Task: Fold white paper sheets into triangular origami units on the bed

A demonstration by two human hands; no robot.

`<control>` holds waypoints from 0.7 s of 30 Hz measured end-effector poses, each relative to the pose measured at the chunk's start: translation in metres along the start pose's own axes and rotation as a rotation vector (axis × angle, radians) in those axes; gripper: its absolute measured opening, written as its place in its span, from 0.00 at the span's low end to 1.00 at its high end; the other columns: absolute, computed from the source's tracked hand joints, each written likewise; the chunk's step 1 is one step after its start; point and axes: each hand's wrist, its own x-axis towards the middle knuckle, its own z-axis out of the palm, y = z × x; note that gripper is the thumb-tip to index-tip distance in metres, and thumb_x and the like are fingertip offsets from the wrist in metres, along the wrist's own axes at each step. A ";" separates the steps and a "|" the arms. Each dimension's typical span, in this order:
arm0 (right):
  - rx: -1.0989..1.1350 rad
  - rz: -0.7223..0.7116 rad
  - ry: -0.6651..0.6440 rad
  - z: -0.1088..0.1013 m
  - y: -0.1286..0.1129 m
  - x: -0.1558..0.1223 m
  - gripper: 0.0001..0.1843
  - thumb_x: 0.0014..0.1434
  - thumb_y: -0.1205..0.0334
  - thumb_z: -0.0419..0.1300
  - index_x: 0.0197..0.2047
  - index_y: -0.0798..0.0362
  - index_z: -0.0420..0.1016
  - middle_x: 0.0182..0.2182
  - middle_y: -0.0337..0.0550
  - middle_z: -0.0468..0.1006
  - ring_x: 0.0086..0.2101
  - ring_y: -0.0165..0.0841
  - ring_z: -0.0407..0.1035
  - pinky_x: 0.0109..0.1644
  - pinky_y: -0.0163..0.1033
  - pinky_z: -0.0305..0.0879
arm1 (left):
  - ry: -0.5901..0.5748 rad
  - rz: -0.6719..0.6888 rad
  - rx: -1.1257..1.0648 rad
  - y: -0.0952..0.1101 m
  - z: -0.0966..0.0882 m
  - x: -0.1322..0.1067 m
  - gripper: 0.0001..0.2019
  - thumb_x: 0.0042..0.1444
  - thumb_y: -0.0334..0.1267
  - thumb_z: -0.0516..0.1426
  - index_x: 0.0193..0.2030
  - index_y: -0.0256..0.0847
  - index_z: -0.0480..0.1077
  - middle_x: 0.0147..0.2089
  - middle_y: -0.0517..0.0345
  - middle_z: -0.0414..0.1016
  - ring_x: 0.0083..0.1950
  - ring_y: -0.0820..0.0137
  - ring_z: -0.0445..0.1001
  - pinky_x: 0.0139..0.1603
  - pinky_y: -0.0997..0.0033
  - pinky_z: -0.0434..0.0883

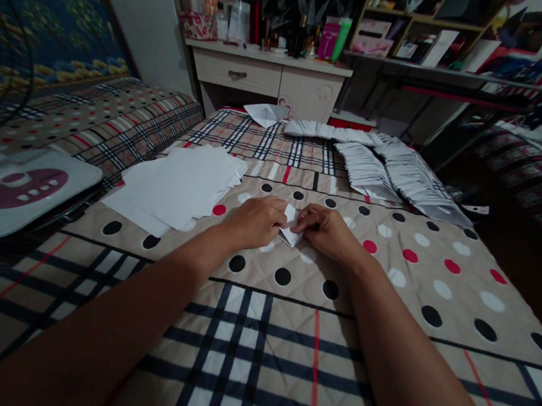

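Observation:
A small folded piece of white paper [291, 233] is between my two hands, low over the patterned bedspread [282, 310]. My left hand [259, 221] is closed on its left side, fingers curled. On the other side my right hand [325, 231] pinches the paper's right edge between thumb and fingers. To the left lies a loose pile of white paper sheets [189, 183], fanned unevenly. Beyond my right hand, long rows of folded white papers [410, 171] stand packed close together. A single creased white sheet [265, 114] rests at the bed's far edge.
Past the bed stands a white dresser [242, 74] crowded with bottles and boxes. At the left is a white folding table [25, 189] with a purple print. A desk with shelves [416, 66] stands back right. The bed's right edge drops to dark floor [511, 213].

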 end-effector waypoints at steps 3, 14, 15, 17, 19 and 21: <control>-0.001 -0.002 0.000 0.001 0.001 0.000 0.16 0.45 0.80 0.56 0.26 0.53 0.82 0.31 0.42 0.76 0.31 0.29 0.70 0.39 0.35 0.66 | -0.024 -0.002 0.017 0.000 -0.001 0.000 0.12 0.52 0.26 0.55 0.36 0.41 0.79 0.37 0.54 0.74 0.42 0.65 0.72 0.39 0.67 0.67; -0.008 0.112 -0.027 -0.001 -0.015 0.000 0.09 0.47 0.76 0.58 0.23 0.56 0.78 0.29 0.41 0.71 0.28 0.29 0.66 0.31 0.34 0.61 | -0.080 0.004 0.104 0.016 -0.015 -0.002 0.08 0.50 0.30 0.57 0.33 0.40 0.78 0.38 0.52 0.73 0.44 0.62 0.71 0.37 0.65 0.65; -0.002 0.126 -0.025 -0.001 -0.017 0.000 0.08 0.47 0.75 0.59 0.22 0.56 0.77 0.29 0.41 0.71 0.27 0.29 0.66 0.30 0.34 0.60 | -0.079 -0.006 0.100 0.018 -0.016 -0.002 0.06 0.50 0.32 0.58 0.32 0.39 0.78 0.38 0.52 0.73 0.44 0.62 0.71 0.37 0.65 0.65; 0.009 0.142 -0.024 -0.001 -0.020 0.000 0.08 0.48 0.74 0.60 0.21 0.56 0.75 0.28 0.41 0.70 0.27 0.28 0.65 0.29 0.34 0.59 | -0.070 -0.028 0.066 0.017 -0.015 -0.002 0.06 0.51 0.35 0.58 0.31 0.39 0.77 0.38 0.51 0.73 0.43 0.62 0.71 0.36 0.66 0.65; 0.015 0.146 -0.016 0.001 -0.019 0.000 0.07 0.47 0.74 0.60 0.21 0.56 0.74 0.27 0.40 0.69 0.26 0.28 0.65 0.29 0.34 0.59 | -0.042 -0.084 -0.029 0.013 -0.009 0.000 0.09 0.55 0.38 0.57 0.28 0.38 0.77 0.35 0.52 0.73 0.39 0.65 0.71 0.35 0.67 0.64; 0.008 0.135 0.004 0.003 -0.016 0.000 0.06 0.47 0.73 0.61 0.21 0.56 0.74 0.26 0.40 0.70 0.27 0.28 0.65 0.30 0.34 0.59 | 0.004 -0.191 -0.192 0.005 0.001 0.002 0.12 0.56 0.39 0.58 0.25 0.37 0.76 0.31 0.54 0.73 0.34 0.69 0.70 0.33 0.69 0.64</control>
